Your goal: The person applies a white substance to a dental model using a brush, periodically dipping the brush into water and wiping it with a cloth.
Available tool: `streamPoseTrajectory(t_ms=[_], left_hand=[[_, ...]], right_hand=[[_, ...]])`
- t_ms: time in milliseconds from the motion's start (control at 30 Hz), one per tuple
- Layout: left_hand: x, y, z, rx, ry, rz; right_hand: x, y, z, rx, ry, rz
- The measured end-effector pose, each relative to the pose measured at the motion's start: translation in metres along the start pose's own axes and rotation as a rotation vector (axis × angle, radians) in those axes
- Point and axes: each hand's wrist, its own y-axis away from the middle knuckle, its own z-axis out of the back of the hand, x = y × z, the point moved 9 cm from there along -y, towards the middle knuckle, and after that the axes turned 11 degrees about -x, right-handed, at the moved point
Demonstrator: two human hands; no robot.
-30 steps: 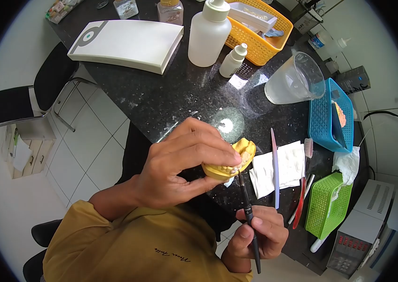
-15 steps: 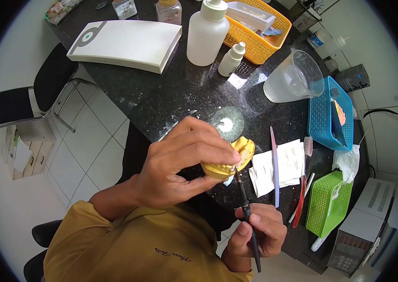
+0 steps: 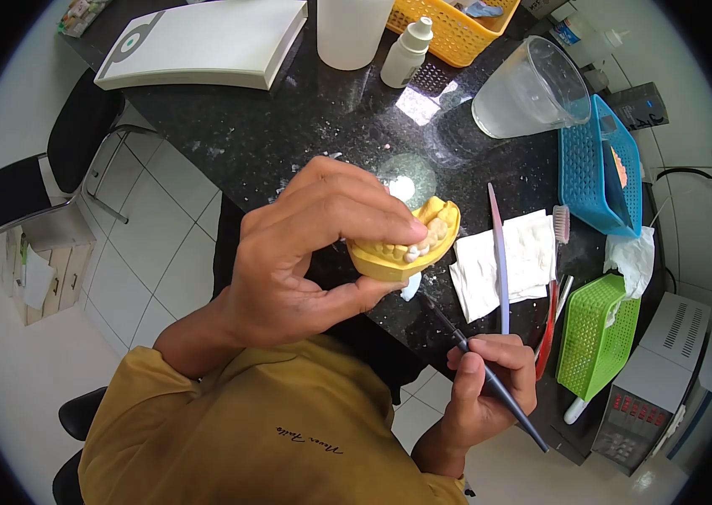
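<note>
White with a grey emblem, a thick, flat box point(image 3: 204, 42) lies along the rear left edge of the black speckled tabletop point(image 3: 246, 126). Right of it, the left hand point(image 3: 288, 252) has closed narrowly around a yellow dental model with paler teeth point(image 3: 385, 271), thumb beneath and fingers over the top, raised above the front edge. The model's weight could tip it out of this grip if the thumb slid on the smooth base, and a fingertip resting by the teeth might smear or loosen the 1 whitish tooth near it. A translucent white bottle point(image 3: 352, 34) and a small white dropper bottle point(image 3: 404, 61) stand behind. Below and right of the model, the right hand point(image 3: 475, 412) pinches a slim black-handled tool point(image 3: 509, 400) between thumb and fingers, its tip apart from the model; a careless lift could jab the teeth. Beside it, a lilac file point(image 3: 503, 278) lies over folded white tissue point(image 3: 473, 273), where a sweeping wrist could roll it off. Farther right, toward the rear corner, a tall clear cup point(image 3: 511, 105) stands near a blue plastic basket point(image 3: 579, 177); an elbow knock could spill its contents.
</note>
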Motion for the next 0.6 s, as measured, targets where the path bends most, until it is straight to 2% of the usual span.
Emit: streamPoseTrajectory(t_ms=[600], left_hand=[[-0.0008,-0.0001,0.0004,-0.002,-0.018,-0.021]], right_hand=[[0.0011,0.0012,-0.0058,0.027,0.060,0.024]])
